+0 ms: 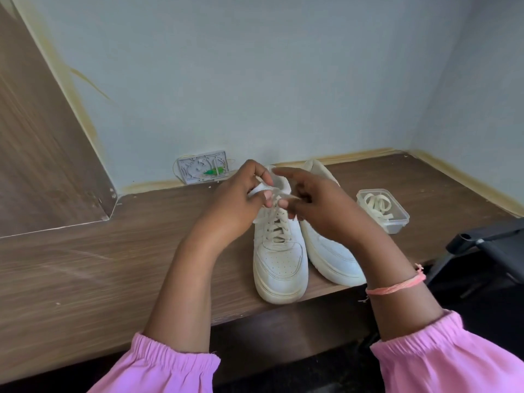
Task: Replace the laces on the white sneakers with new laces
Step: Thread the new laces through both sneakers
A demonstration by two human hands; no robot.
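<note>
Two white sneakers stand side by side on a broad wooden desk (85, 265), which fills the lower left of the view and runs back to a pale blue wall (255, 66). The left sneaker (279, 262) points its toe at the person and reaches the desk's front edge; a cream lace (279, 225) crosses through its eyelets. The right sneaker (331, 256) sits just beside it, touching or nearly so, and is partly hidden behind the right forearm.

Both arms come up from pink sleeves (175, 367) at the bottom of the view and meet over the top of the left sneaker. The left hand (241, 197) has its fingers curled and pinches a white end of the lace near the collar. The right hand (314, 202) pinches the other strand between thumb and bent fingers, its index finger stretched out toward the left hand. An orange thread band (397, 286) circles the right wrist.

To the right of the sneakers, a little apart, a clear plastic box (397, 222) holds coiled cream laces (377, 205). A black folding object (490, 242) shows at the right edge. Against the wall behind the hands, a small white wall plate (202, 167) with something green on it stands at desk level.
</note>
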